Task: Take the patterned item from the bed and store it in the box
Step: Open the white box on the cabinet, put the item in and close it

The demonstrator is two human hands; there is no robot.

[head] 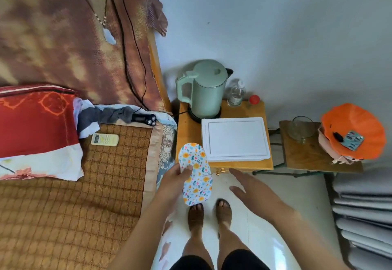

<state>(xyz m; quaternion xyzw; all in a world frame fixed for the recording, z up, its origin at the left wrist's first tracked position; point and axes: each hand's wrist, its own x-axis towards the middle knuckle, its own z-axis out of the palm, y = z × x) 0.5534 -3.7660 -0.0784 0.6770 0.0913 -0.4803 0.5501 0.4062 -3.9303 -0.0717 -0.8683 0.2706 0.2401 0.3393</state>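
The patterned item is a flat, elongated white cloth piece with orange and blue flowers. My left hand pinches its left edge and holds it in the air between the bed and the nightstand. The white box lies on the wooden nightstand with its lid shut, just right of the item's top end. My right hand hovers open, palm down, below the front edge of the nightstand and holds nothing.
A green kettle, a clear bottle and a red cap stand behind the box. The bed at left carries a remote, a shaver and pillows. A side table at right holds a glass and an orange bowl.
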